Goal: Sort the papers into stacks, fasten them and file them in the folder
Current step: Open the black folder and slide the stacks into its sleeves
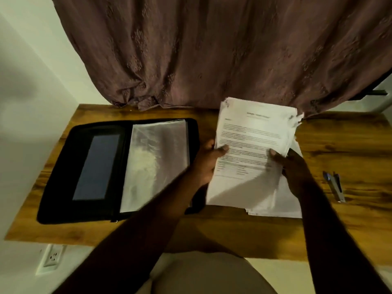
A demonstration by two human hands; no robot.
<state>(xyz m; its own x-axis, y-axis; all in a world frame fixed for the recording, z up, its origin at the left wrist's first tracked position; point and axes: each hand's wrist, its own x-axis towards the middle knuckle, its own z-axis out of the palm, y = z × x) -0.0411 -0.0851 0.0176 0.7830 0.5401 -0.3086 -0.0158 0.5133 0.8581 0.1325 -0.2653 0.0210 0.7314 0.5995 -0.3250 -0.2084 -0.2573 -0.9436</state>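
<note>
1. Overhead, a brown curtain (212, 49) is seen hanging beyond the fingertips, its hem resting on the far edge of the desk.
2. Wooden desk (343, 149): spread beneath both hands.
3. Black folder (63, 166): laid open flat, just beside the left hand's knuckles; clear plastic sleeves (154, 164) are fanned across its right half.
4. Held sheaf of papers (252, 141): printed sheets, raised and tilted, gripped between both hands; upper corners are dog-eared.
5. Lower stack of papers (280, 204): lying on the desk under the held sheaf and under the right hand's wrist.
6. Left hand (206, 164): closed on the sheaf's left edge, thumb pressed on the top page.
7. Right hand (294, 166): closed on the sheaf's right edge, thumb on top, fingers hidden behind.
8. Stapler (336, 187): lying apart, outward of the right hand.
</note>
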